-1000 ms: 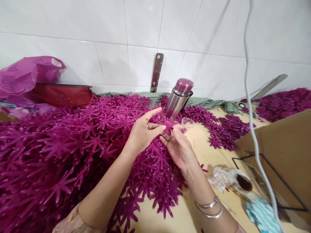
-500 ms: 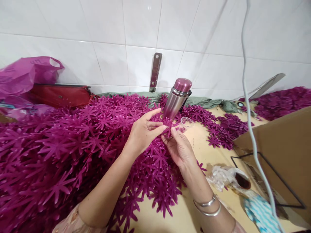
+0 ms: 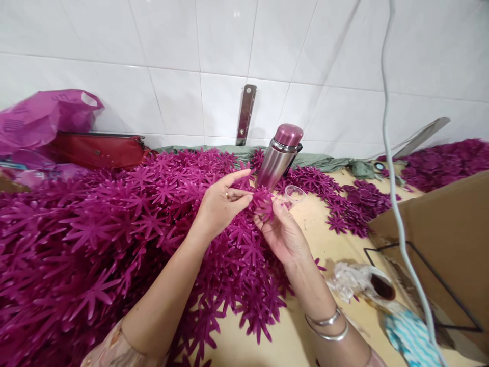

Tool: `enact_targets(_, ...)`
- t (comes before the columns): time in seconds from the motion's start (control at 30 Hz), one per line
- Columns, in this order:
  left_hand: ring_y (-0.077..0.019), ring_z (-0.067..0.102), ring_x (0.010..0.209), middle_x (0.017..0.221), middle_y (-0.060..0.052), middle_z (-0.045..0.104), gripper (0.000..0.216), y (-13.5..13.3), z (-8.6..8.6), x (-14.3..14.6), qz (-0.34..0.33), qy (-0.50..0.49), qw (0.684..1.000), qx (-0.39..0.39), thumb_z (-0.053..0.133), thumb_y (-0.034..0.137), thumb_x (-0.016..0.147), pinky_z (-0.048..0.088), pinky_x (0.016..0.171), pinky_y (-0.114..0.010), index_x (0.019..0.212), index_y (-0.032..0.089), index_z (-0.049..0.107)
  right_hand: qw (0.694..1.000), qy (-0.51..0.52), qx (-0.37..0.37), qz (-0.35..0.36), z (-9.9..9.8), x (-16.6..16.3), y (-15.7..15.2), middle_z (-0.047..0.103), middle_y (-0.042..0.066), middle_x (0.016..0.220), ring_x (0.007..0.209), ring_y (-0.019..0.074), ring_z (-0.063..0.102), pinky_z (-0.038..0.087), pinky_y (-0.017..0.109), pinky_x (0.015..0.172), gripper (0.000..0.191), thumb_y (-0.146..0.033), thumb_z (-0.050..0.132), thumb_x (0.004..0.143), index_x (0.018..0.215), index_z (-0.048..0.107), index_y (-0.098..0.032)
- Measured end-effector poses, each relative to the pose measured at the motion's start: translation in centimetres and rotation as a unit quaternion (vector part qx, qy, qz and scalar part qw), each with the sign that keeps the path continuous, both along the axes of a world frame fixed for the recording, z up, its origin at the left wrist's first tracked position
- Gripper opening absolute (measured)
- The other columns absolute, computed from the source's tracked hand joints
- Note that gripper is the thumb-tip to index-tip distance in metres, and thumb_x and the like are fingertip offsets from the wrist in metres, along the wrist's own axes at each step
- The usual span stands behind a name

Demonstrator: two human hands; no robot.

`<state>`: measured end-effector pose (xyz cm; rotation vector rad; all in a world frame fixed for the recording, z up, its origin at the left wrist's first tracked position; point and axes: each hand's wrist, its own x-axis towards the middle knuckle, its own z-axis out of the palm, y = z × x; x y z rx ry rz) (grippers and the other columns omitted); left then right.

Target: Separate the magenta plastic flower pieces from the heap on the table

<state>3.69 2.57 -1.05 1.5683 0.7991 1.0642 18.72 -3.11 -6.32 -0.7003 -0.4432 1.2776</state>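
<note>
My right hand pinches a purple artificial flower between thumb and fingers, its narrow petals spread out. Just left of it is my left hand, thumb and a finger brought together at the tips with the index finger stretched out above. Whatever lies between those left fingertips, if anything, is too small to make out. Beneath both hands spreads a large heap of similar purple flower pieces. Behind the held flower stands a steel flask with a pink lid, and a clear plastic cup sits beside it.
A cardboard box rises at the right, crossed by a hanging grey cable. More purple pieces lie behind it. Crumpled plastic is at the lower right. A red purse and purple bag rest at the left.
My left hand has drawn slightly left, its fingertips moving away from the flower. My right hand keeps hold of the flower in nearly the same place.
</note>
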Motion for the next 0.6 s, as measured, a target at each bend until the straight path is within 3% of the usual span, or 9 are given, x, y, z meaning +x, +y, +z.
enact_targets(0.23,-0.0138,0.072,0.081,0.088,-0.003,0.077,0.069,0.5,0.8,-1.2,0.003,-0.040,0.998,-0.045,0.074,0.014,0.078,0.055,0.071,-0.022,0.145,0.018,0.055,0.999,-0.030,-0.001,-0.023,-0.6,0.4,0.4,0.077,-0.007,0.088,0.078,0.0107,0.070,0.057,0.026,0.078,0.025,-0.031,0.091,0.072,0.087,0.072,-0.027)
enact_targets(0.37,-0.0134,0.070,0.079,0.085,-0.002,0.075,0.069,0.5,1.0,-1.4,-0.023,-0.054,0.996,-0.067,0.074,0.016,0.080,0.055,0.073,-0.024,0.145,0.018,0.054,0.992,-0.124,0.027,-0.018,-0.7,0.3,0.2,0.076,-0.006,0.081,0.079,0.0124,0.071,0.056,0.028,0.083,0.028,-0.034,0.091,0.071,0.089,0.072,-0.028)
enact_targets(0.5,-0.0122,0.066,0.070,0.079,0.000,0.073,0.066,0.6,1.3,-2.4,-0.031,-0.015,0.998,-0.050,0.074,0.021,0.083,0.053,0.067,-0.023,0.146,0.019,0.054,0.957,-0.281,0.067,-0.030,-0.5,0.1,-0.1,0.076,0.004,0.116,0.115,0.0209,0.066,0.046,0.038,0.107,0.023,-0.047,0.078,0.085,0.095,0.076,-0.026)
enact_targets(0.6,-0.0128,0.066,0.068,0.072,0.002,0.071,0.061,0.5,1.7,-3.1,0.003,0.024,1.000,-0.008,0.073,0.024,0.085,0.051,0.064,-0.022,0.144,0.020,0.057,0.932,-0.344,0.069,-0.088,-0.7,0.1,-0.1,0.072,0.004,0.123,0.120,0.0221,0.062,0.043,0.040,0.110,0.022,-0.045,0.073,0.089,0.097,0.076,-0.026)
